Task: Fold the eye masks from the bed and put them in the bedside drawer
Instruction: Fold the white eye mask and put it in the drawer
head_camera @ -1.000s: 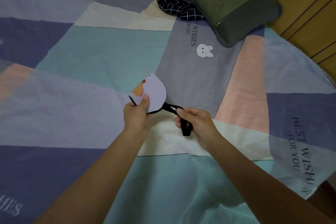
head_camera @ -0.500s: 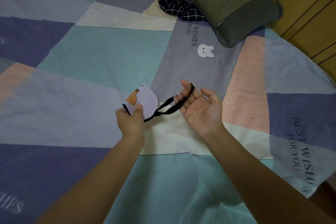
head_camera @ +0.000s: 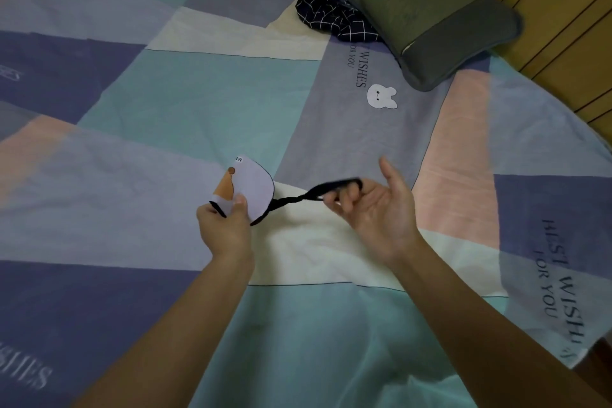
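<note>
A lilac eye mask [head_camera: 253, 187] with an orange animal print is folded in half and held above the bed. My left hand [head_camera: 225, 225] pinches its lower left edge, thumb on top. Its black elastic strap [head_camera: 298, 200] runs twisted to the right and loops around the curled fingers of my right hand [head_camera: 377, 212], palm turned up, thumb raised. The bedside drawer is out of view.
A patchwork bedsheet [head_camera: 185, 103] in teal, purple, grey, pink and cream covers the bed. At the far right lie a dark grey-green pillow [head_camera: 424, 10] and a crumpled navy checked cloth [head_camera: 334, 18]. A wooden slatted headboard [head_camera: 563, 16] borders the right side.
My right hand turned palm up, moved right and drew the strap out, twisting it around its fingers. My left hand dropped slightly with the folded mask.
</note>
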